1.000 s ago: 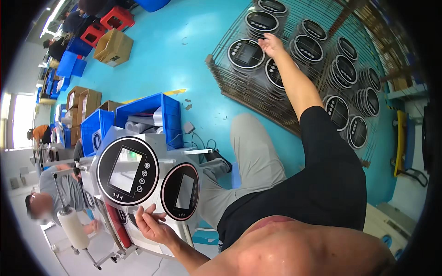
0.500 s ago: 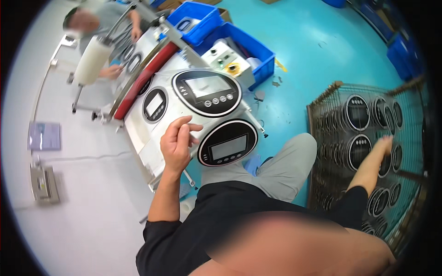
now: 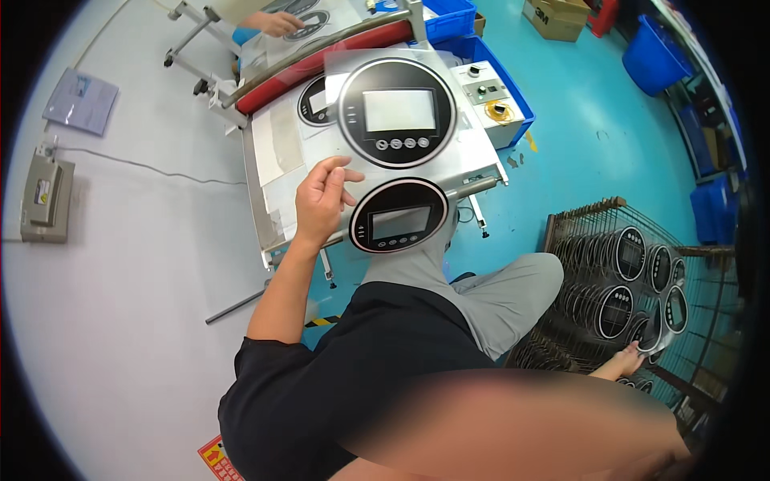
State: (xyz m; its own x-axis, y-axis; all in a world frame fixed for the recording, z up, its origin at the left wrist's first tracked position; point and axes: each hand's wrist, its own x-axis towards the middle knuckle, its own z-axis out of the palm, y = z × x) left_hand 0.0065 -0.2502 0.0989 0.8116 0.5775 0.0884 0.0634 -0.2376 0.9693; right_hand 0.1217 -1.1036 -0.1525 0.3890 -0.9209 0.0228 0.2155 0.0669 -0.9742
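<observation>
My left hand (image 3: 321, 202) hovers over the front of the white work table (image 3: 473, 159), fingers loosely curled and apart, nothing in them. Beside its fingertips lies a round black panel (image 3: 365, 200) with a grey window and a row of round keys, jutting past the table's near edge. Farther back is a bigger-looking round panel (image 3: 397, 148) on a clear square sheet, and a third panel (image 3: 309, 104) is partly covered by that sheet. Down at the right, my right hand (image 3: 627, 361) grips the lower edge of a round panel (image 3: 654, 327) at the wire rack.
Several round panels stand in rows in the wire rack (image 3: 553, 232). A red roller (image 3: 337, 66) spans the table's far side, where another person's hand (image 3: 281, 24) touches a panel. A control box (image 3: 481, 92) and blue bins (image 3: 521, 108) stand right of the table.
The view has swung, so the table sits higher and the rack lower. My right hand has gone from reaching over the rack to gripping a panel; my left hand stays near the table panels.
</observation>
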